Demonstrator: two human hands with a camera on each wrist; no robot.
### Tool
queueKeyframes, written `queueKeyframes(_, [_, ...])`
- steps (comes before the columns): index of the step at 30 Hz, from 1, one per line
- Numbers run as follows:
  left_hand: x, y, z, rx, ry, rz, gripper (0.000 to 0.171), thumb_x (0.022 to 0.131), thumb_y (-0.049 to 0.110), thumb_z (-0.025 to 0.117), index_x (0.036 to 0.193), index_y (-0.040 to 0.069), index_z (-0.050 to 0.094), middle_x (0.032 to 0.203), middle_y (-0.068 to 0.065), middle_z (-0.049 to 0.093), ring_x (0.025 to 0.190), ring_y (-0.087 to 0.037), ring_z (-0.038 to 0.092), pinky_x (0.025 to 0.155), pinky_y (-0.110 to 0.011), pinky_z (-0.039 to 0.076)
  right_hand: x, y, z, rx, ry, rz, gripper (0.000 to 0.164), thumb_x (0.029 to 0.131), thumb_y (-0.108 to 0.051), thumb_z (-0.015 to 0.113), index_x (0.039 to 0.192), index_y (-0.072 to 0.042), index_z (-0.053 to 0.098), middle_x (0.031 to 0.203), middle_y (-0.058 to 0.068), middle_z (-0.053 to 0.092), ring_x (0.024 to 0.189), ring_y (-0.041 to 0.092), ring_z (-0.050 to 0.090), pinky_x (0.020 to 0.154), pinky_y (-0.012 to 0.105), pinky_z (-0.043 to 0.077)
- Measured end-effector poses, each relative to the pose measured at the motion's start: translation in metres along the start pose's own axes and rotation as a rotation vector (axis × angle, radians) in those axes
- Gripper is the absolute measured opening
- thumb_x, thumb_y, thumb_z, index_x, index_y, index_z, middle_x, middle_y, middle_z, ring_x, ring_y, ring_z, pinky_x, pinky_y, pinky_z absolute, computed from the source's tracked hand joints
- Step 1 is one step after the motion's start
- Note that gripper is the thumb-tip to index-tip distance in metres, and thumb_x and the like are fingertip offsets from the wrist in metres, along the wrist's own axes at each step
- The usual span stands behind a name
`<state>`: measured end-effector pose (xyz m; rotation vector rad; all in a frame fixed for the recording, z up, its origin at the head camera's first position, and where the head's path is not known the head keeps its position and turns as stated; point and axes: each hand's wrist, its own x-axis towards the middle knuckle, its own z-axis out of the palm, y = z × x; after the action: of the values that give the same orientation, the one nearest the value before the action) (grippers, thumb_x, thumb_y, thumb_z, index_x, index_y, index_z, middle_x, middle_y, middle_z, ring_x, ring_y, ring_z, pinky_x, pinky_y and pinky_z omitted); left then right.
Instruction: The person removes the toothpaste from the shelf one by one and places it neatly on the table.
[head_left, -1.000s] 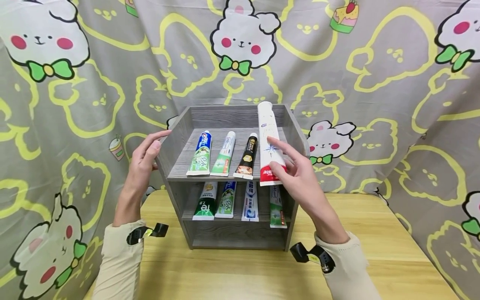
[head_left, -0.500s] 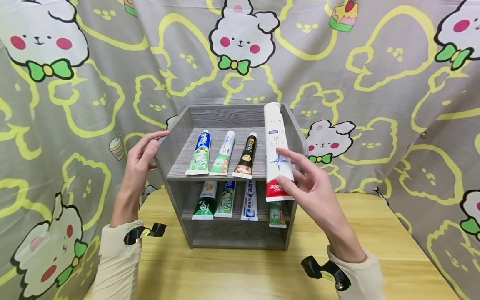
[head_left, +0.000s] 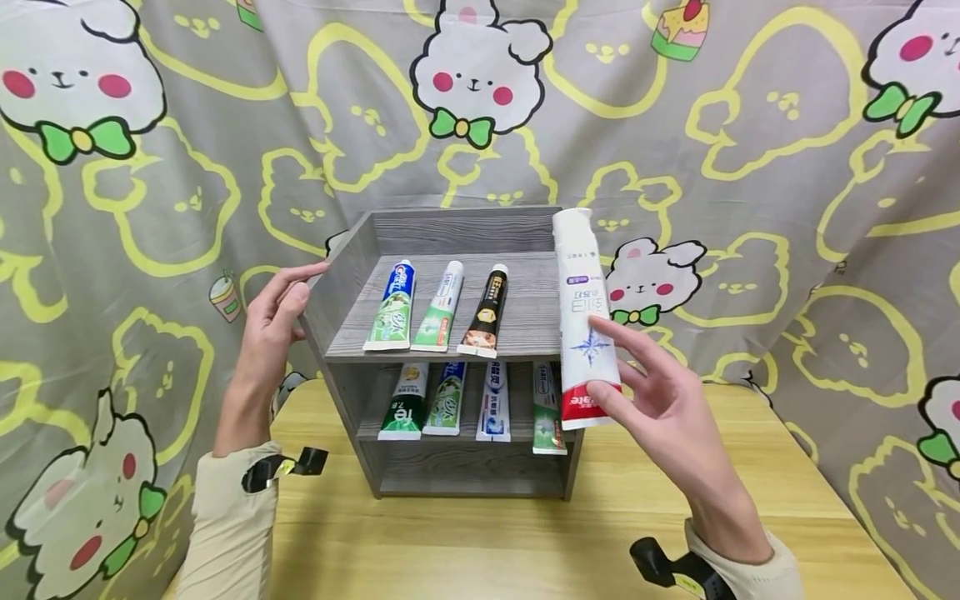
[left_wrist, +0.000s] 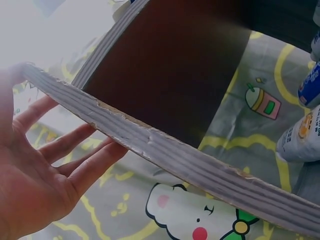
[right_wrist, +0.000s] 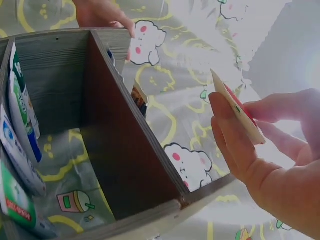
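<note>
Resting against the shelf unit's left wall (head_left: 330, 307), the left hand (head_left: 272, 315) is seen with fingers loosely extended; three toothpaste tubes (head_left: 440, 308) are supported by the top shelf (head_left: 525, 321); rightmost, a white-and-red tube (head_left: 580, 292) is pinched by the right hand (head_left: 671, 408), apart from the unit.

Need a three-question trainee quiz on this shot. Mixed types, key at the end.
1. Which hand pinches the long white toothpaste tube with a red end?
2. How many tubes show on the middle shelf of the grey wood-grain rack?
3. In the head view, furthest right on the top shelf lies: A) a blue-and-green tube; B) a black-and-brown tube; C) a white-and-green tube.

Key: 1. right hand; 2. four; 3. B.
</note>
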<state>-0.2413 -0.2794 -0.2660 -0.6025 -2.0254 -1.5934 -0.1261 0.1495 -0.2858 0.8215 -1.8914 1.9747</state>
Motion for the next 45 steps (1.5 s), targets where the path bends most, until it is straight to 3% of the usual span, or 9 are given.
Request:
queueKeyframes(5, [0.0, -0.004, 0.002, -0.013, 0.007, 0.009, 0.04, 0.106, 0.023, 0.048, 0.141, 0.008, 0.061, 0.138, -0.005, 0.054, 0.101, -0.024, 0.055, 0.061, -0.024, 0.057, -0.015, 0.004, -0.009, 0.028, 0.019, -0.02, 0.063, 0.091, 0.022, 0.058, 0.15, 0.003, 0.047, 0.155, 0.019, 0.04, 0.127, 0.027, 0.06, 0.089, 0.033, 0.058])
queueKeyframes(14, [0.001, -0.006, 0.004, -0.053, 0.013, 0.011, 0.041, 0.104, 0.022, 0.049, 0.14, 0.008, 0.061, 0.133, -0.008, 0.054, 0.1, -0.027, 0.056, 0.062, -0.026, 0.058, -0.037, 0.01, -0.022, -0.007, 0.086, 0.036, 0.062, 0.091, 0.024, 0.056, 0.15, 0.007, 0.044, 0.154, 0.02, 0.04, 0.125, 0.023, 0.062, 0.083, 0.038, 0.06])
queueKeyframes(25, [0.0, -0.007, 0.006, -0.12, 0.019, 0.025, 0.04, 0.105, 0.021, 0.05, 0.14, 0.004, 0.061, 0.129, -0.011, 0.052, 0.092, -0.024, 0.058, 0.058, -0.026, 0.058, -0.055, 0.027, -0.042, -0.062, 0.171, 0.057, 0.062, 0.09, 0.024, 0.057, 0.149, 0.008, 0.044, 0.15, 0.017, 0.046, 0.123, 0.017, 0.064, 0.082, 0.033, 0.06])
queueKeyframes(39, [0.001, -0.008, 0.006, -0.158, 0.029, 0.038, 0.041, 0.104, 0.02, 0.049, 0.14, 0.003, 0.061, 0.125, -0.013, 0.052, 0.09, -0.023, 0.057, 0.058, -0.026, 0.058, -0.049, 0.049, -0.071, -0.031, 0.248, 0.005, 0.056, 0.092, 0.023, 0.055, 0.146, 0.011, 0.046, 0.149, 0.019, 0.045, 0.124, 0.017, 0.064, 0.084, 0.028, 0.059])
queueKeyframes(45, [0.002, -0.008, 0.004, -0.151, 0.031, 0.042, 0.041, 0.104, 0.019, 0.048, 0.14, 0.004, 0.061, 0.125, -0.013, 0.053, 0.09, -0.023, 0.057, 0.058, -0.026, 0.057, -0.045, 0.067, -0.085, -0.06, 0.318, 0.062, 0.056, 0.093, 0.019, 0.06, 0.146, 0.006, 0.05, 0.147, 0.017, 0.046, 0.117, 0.015, 0.067, 0.082, 0.026, 0.058])
